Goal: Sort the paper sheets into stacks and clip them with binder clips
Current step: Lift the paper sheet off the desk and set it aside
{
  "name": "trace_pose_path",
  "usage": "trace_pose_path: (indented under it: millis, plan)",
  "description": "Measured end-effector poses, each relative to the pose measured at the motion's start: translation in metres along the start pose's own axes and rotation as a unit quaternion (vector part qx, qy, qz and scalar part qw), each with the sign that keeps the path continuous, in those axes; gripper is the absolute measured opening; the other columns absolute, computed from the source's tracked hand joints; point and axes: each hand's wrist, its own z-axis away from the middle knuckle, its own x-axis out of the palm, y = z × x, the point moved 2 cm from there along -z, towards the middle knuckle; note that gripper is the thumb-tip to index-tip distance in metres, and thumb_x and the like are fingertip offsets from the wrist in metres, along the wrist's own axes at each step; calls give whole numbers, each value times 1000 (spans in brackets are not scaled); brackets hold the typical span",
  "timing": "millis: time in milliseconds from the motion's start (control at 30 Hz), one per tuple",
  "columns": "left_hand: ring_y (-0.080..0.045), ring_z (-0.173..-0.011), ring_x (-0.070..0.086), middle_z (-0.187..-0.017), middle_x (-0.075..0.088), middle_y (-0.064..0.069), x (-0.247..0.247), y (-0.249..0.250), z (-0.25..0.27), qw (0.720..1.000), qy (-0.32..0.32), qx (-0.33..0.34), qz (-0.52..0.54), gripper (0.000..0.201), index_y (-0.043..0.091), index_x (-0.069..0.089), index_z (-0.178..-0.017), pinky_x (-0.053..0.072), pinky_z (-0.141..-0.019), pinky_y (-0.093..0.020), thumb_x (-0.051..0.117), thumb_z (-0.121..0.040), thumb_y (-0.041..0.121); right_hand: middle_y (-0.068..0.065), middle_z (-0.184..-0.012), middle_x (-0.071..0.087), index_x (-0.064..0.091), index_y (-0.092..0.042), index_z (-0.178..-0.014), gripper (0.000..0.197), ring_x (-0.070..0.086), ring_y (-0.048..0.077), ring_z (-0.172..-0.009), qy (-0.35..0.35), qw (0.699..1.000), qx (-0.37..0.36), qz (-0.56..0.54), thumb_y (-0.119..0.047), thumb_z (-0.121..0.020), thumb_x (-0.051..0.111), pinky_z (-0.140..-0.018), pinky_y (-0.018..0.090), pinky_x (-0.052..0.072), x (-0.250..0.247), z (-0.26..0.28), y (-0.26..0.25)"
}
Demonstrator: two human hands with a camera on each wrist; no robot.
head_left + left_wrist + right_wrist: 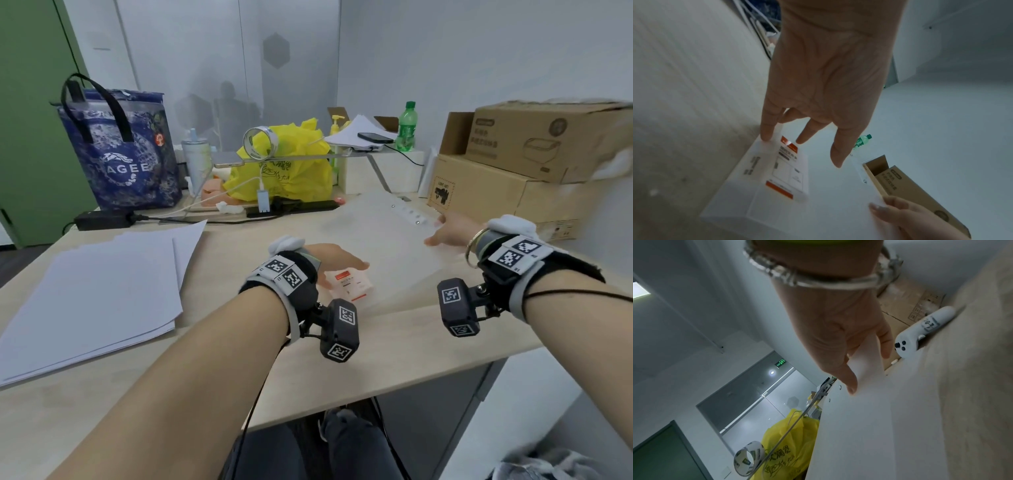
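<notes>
Paper sheets [92,291] in a loose white heap, edges uneven, spread over the left part of the desk [342,377]; untouched, well apart from both hands. Cardboard boxes [496,192] stacked at the far right. Between heap and boxes, a cloudy plastic folder [376,233] flat on the desk, small metal snaps along its far edge. Small white card [349,286] with orange bands at the folder's near-left corner; inside the folder or lying on it, cannot tell which. Left hand [337,260] flat and spread, fingers straight, fingertips [766,138] pressing down at the card's edge, gripping nothing. Right hand [448,231] at the folder's far right corner just beside the boxes, thumb and fingers pinched on the thin edge, that corner lifted slightly in the right wrist view. Binder clips nowhere in sight. Judged step: preparation only, probably opening the folder or moving it aside; sorting not yet begun, no stacks squared, nothing clipped. Next move, at a guess: left hand as anchor, right hand peeling or sliding the flap, gently, given slick thin plastic likely to slip from a pinch; then over to the heap, plus a search for clips.
</notes>
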Motion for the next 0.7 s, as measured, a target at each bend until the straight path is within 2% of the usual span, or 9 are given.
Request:
trace_pose_path:
  millis: [133,267,333,400,500,567,633,667,700]
  plan:
    - [-23,-129,51,-139,52,-8,6,1,-1,998,-7,8,56,59,7,49,-135,48,-103,-37,64,-87,38,18,-133,54,48,2,-131,57,53,33,-120,24,1000,-16,0,-20,-83,69,-96,37,44,-15,0,-7]
    - [-26,-127,54,-138,53,-11,-1,-2,2,998,-26,-2,53,64,6,49,-135,49,-101,-36,65,-85,43,20,-112,61,57,7,-120,45,59,33,-104,42,998,-42,1,-18,-84,67,-85,38,48,-33,8,-26]
    - [-29,-128,52,-142,48,-14,-9,3,10,997,-57,-18,51,68,6,43,-139,48,-101,-36,62,-86,45,20,-108,61,59,6,-112,34,60,33,-101,49,997,-56,0,-16,-86,65,-83,39,49,-44,16,-39]
    - [-31,-133,46,-149,36,-16,-16,7,19,994,-97,-29,50,73,8,34,-145,42,-108,-41,56,-89,49,17,-110,60,59,0,-113,30,61,34,-103,52,996,-71,-16,-13,-86,64,-81,39,52,-53,26,-56]
    - [-31,-136,41,-152,33,-17,-26,14,32,991,-120,-19,57,75,11,27,-149,36,-113,-45,45,-91,56,20,-119,62,58,4,-120,37,62,37,-106,60,993,-96,-38,-10,-86,63,-80,40,54,-62,37,-80]
    - [-31,-137,40,-152,33,-17,-34,16,40,990,-118,-1,76,75,11,26,-149,34,-113,-45,41,-92,58,23,-112,64,60,7,-117,33,63,36,-102,62,989,-120,-62,-7,-87,57,-76,39,54,-63,44,-95]
    - [-31,-134,44,-149,37,-17,-44,18,49,989,-98,31,106,75,9,29,-148,36,-112,-45,37,-93,59,23,-94,59,63,5,-103,24,60,32,-88,59,982,-144,-109,-6,-88,47,-66,35,50,-65,53,-113]
    - [-31,-130,47,-147,41,-17,-51,19,53,988,-84,47,125,74,9,31,-147,37,-110,-44,35,-93,60,20,-91,53,60,-1,-95,19,56,30,-85,52,977,-148,-141,-8,-89,43,-66,35,48,-66,57,-122]
    - [-30,-125,51,-144,45,-16,-59,19,56,985,-69,60,147,74,9,33,-146,39,-108,-44,33,-93,61,16,-93,51,54,-4,-93,16,54,29,-86,41,972,-148,-177,-11,-90,40,-71,36,49,-67,62,-131]
